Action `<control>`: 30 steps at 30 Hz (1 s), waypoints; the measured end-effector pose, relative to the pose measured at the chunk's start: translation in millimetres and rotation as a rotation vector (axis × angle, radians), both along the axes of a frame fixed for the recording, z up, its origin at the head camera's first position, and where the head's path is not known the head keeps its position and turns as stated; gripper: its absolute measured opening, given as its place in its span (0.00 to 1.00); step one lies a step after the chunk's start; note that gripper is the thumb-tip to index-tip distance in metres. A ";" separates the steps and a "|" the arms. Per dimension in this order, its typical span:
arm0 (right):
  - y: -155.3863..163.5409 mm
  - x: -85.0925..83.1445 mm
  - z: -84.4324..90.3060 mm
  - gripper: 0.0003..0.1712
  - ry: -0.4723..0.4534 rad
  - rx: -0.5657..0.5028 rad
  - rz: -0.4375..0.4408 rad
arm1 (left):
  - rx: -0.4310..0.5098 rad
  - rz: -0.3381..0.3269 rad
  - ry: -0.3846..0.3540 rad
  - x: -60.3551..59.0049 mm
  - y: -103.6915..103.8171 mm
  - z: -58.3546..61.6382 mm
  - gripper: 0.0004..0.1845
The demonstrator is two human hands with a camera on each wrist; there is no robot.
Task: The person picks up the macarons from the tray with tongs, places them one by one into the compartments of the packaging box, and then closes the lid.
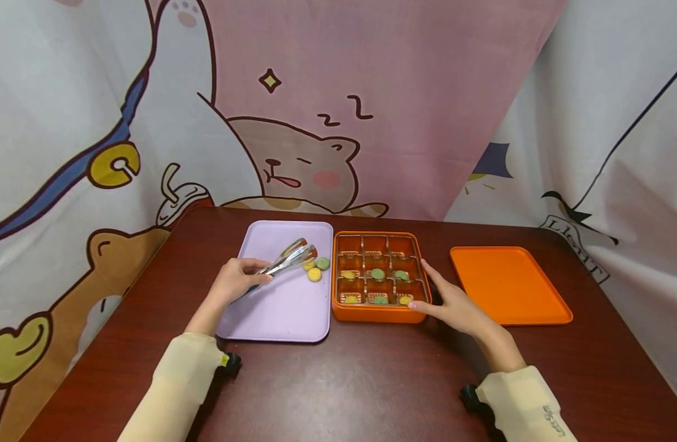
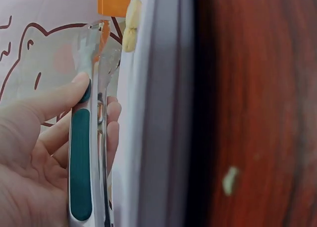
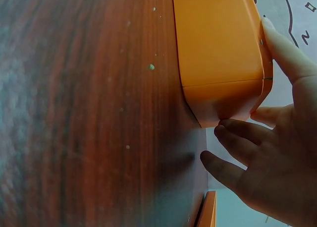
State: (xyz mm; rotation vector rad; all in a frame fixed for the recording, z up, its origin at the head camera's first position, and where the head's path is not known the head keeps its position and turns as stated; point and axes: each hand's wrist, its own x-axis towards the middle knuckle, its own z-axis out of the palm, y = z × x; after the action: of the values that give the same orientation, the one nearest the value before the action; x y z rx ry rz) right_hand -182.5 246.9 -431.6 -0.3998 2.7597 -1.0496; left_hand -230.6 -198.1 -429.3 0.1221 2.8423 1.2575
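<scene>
My left hand (image 1: 240, 279) grips a pair of tongs (image 1: 285, 258) with clear tips and green handle inlays (image 2: 80, 162), the thumb lying on the upper arm. The tips are over the lilac tray (image 1: 277, 319), close beside small yellow cookies (image 1: 314, 274) and a green cookie (image 1: 322, 264). To the right, an orange box (image 1: 379, 315) holds a clear divided liner; yellow and green cookies lie in its middle and front rows. My right hand (image 1: 454, 305) touches the box's right front corner, thumb at the front rim, fingers extended along the side (image 3: 223, 98).
An orange lid (image 1: 512, 285) lies flat on the dark red-brown table (image 1: 371, 380), right of the box. Small crumbs (image 3: 151, 67) dot the table near the box. A printed cartoon curtain (image 1: 399, 92) hangs behind the table.
</scene>
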 end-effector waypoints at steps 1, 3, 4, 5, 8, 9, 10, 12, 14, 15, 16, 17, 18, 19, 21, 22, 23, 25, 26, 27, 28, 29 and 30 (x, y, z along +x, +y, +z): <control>0.0 -0.1 0.1 0.57 0.000 -0.001 0.001 | -0.014 0.004 -0.004 -0.5 -0.6 -0.7 0.20; 0.2 -0.3 0.4 0.57 -0.002 -0.004 0.003 | -0.042 0.009 -0.011 -1.0 -1.5 -1.6 0.20; 0.3 -0.5 0.5 0.57 0.001 -0.005 0.004 | -0.055 0.010 -0.013 -1.2 -1.6 -1.7 0.20; 0.3 -0.6 0.8 0.57 0.003 -0.005 0.004 | -0.065 0.014 -0.017 -1.3 -1.2 -1.5 0.20; 0.9 -1.6 1.4 0.56 0.008 -0.007 0.003 | -0.076 0.008 -0.012 -1.5 0.2 -0.2 0.20; 1.0 -1.7 1.8 0.56 0.009 -0.006 0.001 | -0.077 0.005 -0.009 -1.6 0.9 0.4 0.20; 1.0 -1.8 2.1 0.56 0.006 -0.006 -0.002 | -0.080 -0.001 -0.006 -1.6 1.5 1.0 0.19; 1.1 -2.0 2.6 0.56 -0.001 -0.006 -0.006 | -0.088 -0.011 -0.001 -1.4 2.5 1.8 0.19; 0.6 -1.9 2.9 0.56 -0.009 -0.005 -0.010 | -0.095 -0.014 -0.002 -1.5 3.4 2.1 0.18; 0.4 -1.9 2.7 0.56 -0.013 -0.008 -0.012 | -0.100 -0.012 -0.003 -1.5 3.7 2.3 0.17; 0.3 -1.9 2.3 0.56 -0.016 -0.010 -0.014 | -0.106 -0.009 -0.005 -1.8 4.0 2.0 0.16; 0.2 -1.8 1.9 0.56 -0.017 -0.010 -0.013 | -0.113 -0.004 -0.006 -2.0 4.3 2.1 0.16; 0.3 -1.6 1.6 0.56 -0.017 -0.009 -0.012 | -0.115 0.001 -0.010 -2.2 4.6 1.9 0.15; 0.4 -1.4 1.0 0.56 -0.015 -0.010 -0.011 | -0.121 0.002 -0.012 -2.5 4.8 1.6 0.15; 0.8 -0.8 0.2 0.57 -0.013 -0.011 -0.009 | -0.131 0.004 -0.017 -2.8 5.0 1.2 0.15; 0.9 -0.4 0.2 0.57 -0.010 -0.011 -0.007 | -0.133 0.007 -0.019 -3.0 5.1 1.1 0.15; 1.0 -0.2 0.1 0.57 -0.004 -0.011 -0.003 | -0.134 0.009 -0.020 -3.0 5.2 1.4 0.15; 1.1 0.0 0.4 0.56 0.002 -0.017 -0.002 | -0.140 0.011 -0.014 -3.2 5.2 1.6 0.15; 0.9 0.1 0.7 0.56 0.001 -0.018 -0.004 | -0.141 0.015 -0.013 -3.2 5.2 1.9 0.16; 0.9 0.1 0.8 0.56 0.000 -0.018 -0.006 | -0.140 0.016 -0.012 -3.2 5.1 2.2 0.16; 0.6 0.3 1.0 0.57 -0.003 -0.019 -0.007 | -0.138 0.020 -0.011 -3.3 5.2 2.7 0.16; 0.3 0.5 1.1 0.57 -0.007 -0.018 -0.008 | -0.135 0.021 -0.009 -3.4 5.4 3.1 0.16; -0.1 0.7 1.1 0.57 -0.014 -0.018 -0.011 | -0.131 0.019 -0.005 -3.4 5.7 3.6 0.16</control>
State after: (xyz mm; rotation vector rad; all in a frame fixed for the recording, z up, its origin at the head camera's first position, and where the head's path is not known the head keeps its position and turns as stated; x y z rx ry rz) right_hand -181.8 246.8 -430.5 -0.3786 2.7453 -1.0767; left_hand -234.0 -192.4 -425.7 0.0886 2.9176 1.0686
